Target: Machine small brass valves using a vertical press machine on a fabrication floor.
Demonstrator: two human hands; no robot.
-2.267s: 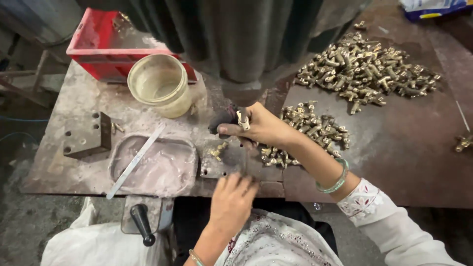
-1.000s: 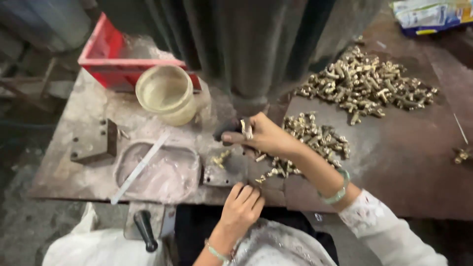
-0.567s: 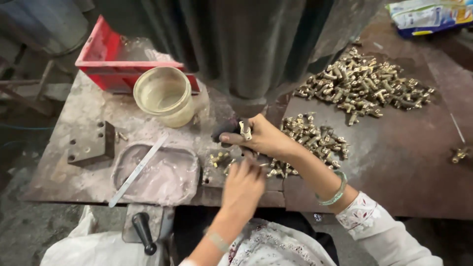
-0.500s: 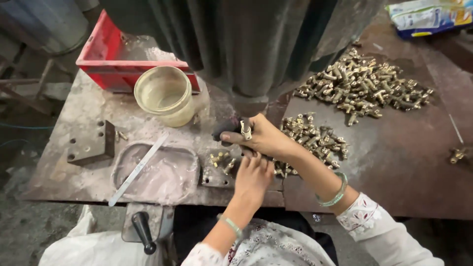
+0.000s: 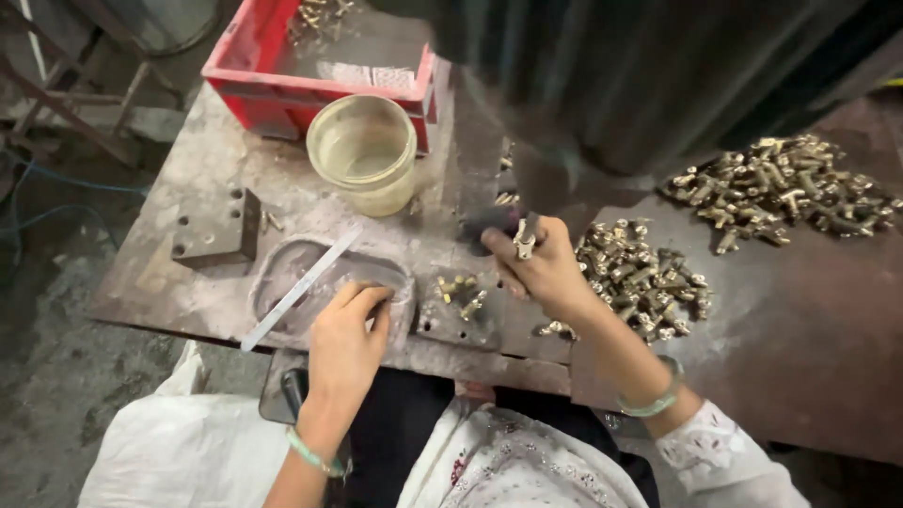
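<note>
On the worn metal surface (image 5: 169, 282), the right hand (image 5: 546, 273) sat curled just below the dark body of a machine (image 5: 611, 85), its grip closed around a small brass fitting (image 5: 523, 246) pinched between thumb and fingers. That fitting stood above the knuckles, close to the dark tooling under the machine. Just beside the wrist lay a small heap of brass fittings (image 5: 649, 277), and a larger heap (image 5: 785, 183) lay well apart toward the far right. A few loose brass pieces (image 5: 461, 293) rested on a small plate between the two hands.

The left hand (image 5: 346, 343) lay palm down, its fingertips (image 5: 369, 299) touching the rim of a shallow grey tray (image 5: 282, 282); its grip was loose and held nothing that I could see. A flat metal strip (image 5: 301, 287) lay slantwise across the tray. Beyond it stood a cloudy plastic tub (image 5: 363, 150), touching a red crate (image 5: 282, 85). A drilled steel block (image 5: 218, 226) sat near the left edge.
</note>
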